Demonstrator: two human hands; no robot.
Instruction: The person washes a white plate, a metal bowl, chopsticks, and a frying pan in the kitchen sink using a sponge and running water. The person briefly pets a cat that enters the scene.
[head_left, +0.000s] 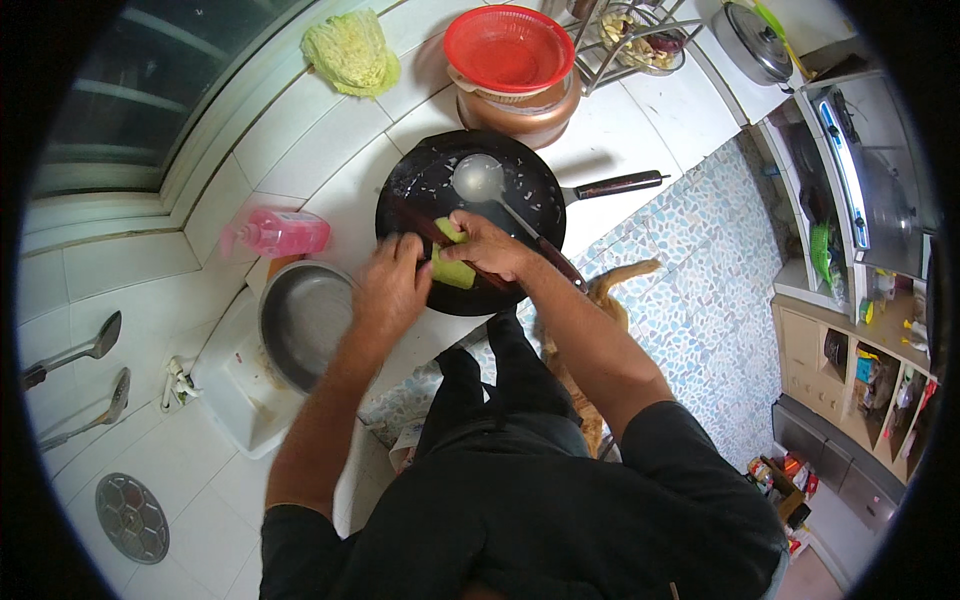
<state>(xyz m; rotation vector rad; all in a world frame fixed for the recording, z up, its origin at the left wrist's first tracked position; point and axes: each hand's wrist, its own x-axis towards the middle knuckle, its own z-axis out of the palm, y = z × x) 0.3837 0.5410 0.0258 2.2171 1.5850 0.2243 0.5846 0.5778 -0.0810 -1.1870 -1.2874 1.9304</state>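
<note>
A black wok lies on the white-tiled counter before me, with pale bits scattered on its inner surface. Over its near part, my right hand grips a yellow-green scouring sponge, folded about a long dark-red stick or handle. My left hand, blurred and with curled fingers, is at the left side of the sponge; whether it grips anything is hidden. A metal ladle rests in the wok, its bowl at the far side and its dark handle passing beside my right wrist.
To the left are a pink pump bottle and a grey metal basin over a white sink. Behind the wok stand a red plastic basket on a copper-coloured pot and a cabbage. An orange cat is on the floor.
</note>
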